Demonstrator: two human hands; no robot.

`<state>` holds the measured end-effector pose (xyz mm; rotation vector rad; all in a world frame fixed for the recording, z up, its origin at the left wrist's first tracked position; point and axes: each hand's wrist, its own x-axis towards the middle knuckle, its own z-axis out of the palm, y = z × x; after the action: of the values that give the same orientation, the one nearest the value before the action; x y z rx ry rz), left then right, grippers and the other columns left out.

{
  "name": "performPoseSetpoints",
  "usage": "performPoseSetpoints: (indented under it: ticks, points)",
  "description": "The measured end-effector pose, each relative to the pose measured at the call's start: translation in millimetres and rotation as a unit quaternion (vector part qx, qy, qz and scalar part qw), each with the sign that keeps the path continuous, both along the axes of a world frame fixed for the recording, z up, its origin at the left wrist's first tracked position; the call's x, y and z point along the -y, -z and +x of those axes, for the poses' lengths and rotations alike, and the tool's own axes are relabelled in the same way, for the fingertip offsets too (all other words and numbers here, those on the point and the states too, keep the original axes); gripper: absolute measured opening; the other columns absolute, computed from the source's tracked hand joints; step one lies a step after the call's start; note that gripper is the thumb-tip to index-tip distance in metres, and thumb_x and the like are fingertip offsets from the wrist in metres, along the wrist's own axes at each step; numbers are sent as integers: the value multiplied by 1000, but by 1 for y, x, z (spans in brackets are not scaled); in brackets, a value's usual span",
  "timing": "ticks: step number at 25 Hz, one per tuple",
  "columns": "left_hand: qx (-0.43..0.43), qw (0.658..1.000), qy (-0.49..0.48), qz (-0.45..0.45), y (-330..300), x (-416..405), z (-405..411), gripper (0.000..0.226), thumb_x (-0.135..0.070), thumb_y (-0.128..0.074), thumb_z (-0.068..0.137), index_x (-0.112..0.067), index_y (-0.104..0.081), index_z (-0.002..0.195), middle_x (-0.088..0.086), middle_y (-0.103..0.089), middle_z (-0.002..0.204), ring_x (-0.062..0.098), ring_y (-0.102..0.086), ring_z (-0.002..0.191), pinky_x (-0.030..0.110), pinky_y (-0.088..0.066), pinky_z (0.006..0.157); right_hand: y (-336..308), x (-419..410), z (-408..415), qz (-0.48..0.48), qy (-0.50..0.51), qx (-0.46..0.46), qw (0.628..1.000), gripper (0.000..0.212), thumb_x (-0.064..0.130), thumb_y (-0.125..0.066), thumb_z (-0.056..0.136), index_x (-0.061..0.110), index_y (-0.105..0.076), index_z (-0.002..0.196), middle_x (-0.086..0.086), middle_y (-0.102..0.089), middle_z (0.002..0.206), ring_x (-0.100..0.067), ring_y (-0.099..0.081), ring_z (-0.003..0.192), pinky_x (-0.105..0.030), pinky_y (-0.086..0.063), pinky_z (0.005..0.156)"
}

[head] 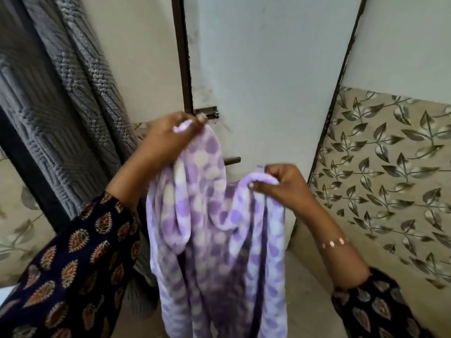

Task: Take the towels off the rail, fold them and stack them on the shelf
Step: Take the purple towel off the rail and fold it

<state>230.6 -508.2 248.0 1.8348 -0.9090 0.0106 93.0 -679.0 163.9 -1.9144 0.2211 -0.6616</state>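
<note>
Both hands are holding up a lilac towel with purple and cream spots (214, 240) in front of a pale door (263, 69). Her left hand (168, 140) is the higher of the two, its fingers and thumb curling round one bunched end of the top edge, a small tuft of cloth poking out between them near the door's metal latch (207, 113). Her right hand (278, 185) is sitting lower and off to the right, pinching the other part of the top edge between thumb and curled fingers. The two hands are apart, and the cloth is sagging in a loop between them while the rest is hanging down in long folds towards the bottom of the view, clear of any rail or shelf.

A thin bracelet (334, 243) is showing on the right wrist, and both arms are wearing dark sleeves (73, 276) printed with orange leaf shapes. To the left, a grey ribbed towel (61, 106) is hanging down beside the dark door frame (181, 57); what it is hanging from is out of sight. A short dark peg (233, 160) is sticking out of the door just beside the lilac cloth. Beige wall tiles with a leaf pattern (390, 167) are covering the lower wall on the right.
</note>
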Motion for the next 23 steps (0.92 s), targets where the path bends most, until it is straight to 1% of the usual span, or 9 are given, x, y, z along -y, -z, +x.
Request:
performPoseSetpoints:
  ticks: [2,3,5,8,11,14,18,21,23]
  points:
    - [-34,984,152,84,14,6,-21,36,-55,-61,61,-31,-60,88,1,-64,94,8,-57,83,26,-46,79,-48,-19,8,-72,-16,61,995,44,1,-75,70,15,-40,46,14,-35,41,3,-30,40,-7,-25,43]
    - [-41,978,179,93,19,9,-33,32,-47,-65,63,-24,-62,87,0,-62,89,8,-55,79,26,-45,74,-66,-26,10,-101,-15,80,992,48,0,-74,68,21,-37,45,14,-36,37,3,-31,39,-8,-24,42]
    - [-51,989,139,20,20,13,-43,26,-35,-67,68,-11,-61,77,3,-54,74,12,-48,70,29,-38,63,-88,-30,10,-99,-27,91,991,46,-1,-74,68,21,-39,46,16,-41,37,3,-36,40,-8,-26,44]
    - [-116,980,59,-147,3,8,-39,5,-16,-65,78,-12,-63,76,3,-60,72,16,-54,75,27,-42,67,-76,-21,4,35,-130,32,990,17,11,-79,66,9,-62,69,5,-62,65,-5,-55,59,-18,-46,55]
    - [-146,951,4,-272,-16,-4,-32,19,-9,-61,81,-18,-65,65,-10,-65,57,11,-59,64,24,-47,65,-8,-5,-3,112,-187,-88,972,22,13,-75,70,9,-70,91,-4,-72,87,-17,-66,79,-33,-55,75]
    - [-158,931,-21,-329,-23,-16,-24,15,-11,-62,80,-18,-66,68,-10,-68,55,8,-63,61,22,-50,65,55,4,-16,134,-106,-180,969,24,35,-67,78,12,-64,72,-1,-65,66,-11,-56,59,-29,-45,61]
    - [-132,968,25,-213,-9,-25,-14,13,-16,-70,76,-15,-67,88,-7,-71,75,7,-63,70,22,-51,73,33,11,-17,76,66,-61,993,35,37,-53,89,11,-48,66,-6,-37,59,-9,-30,51,-24,-23,48]
    - [-69,990,116,-32,3,-15,-18,70,-34,-80,64,-26,-51,128,-6,-61,121,4,-60,101,20,-46,95,-44,-11,-3,-77,22,34,996,40,22,-58,90,-7,-47,64,-6,-31,61,-3,-27,50,-18,-20,46]
    - [-25,984,171,38,10,-4,-32,69,-45,-75,64,-25,-53,125,-2,-62,124,9,-60,109,27,-46,97,-84,-35,9,-162,-27,69,984,41,22,-62,86,-12,-52,67,-8,-35,61,-7,-30,54,-20,-23,47]
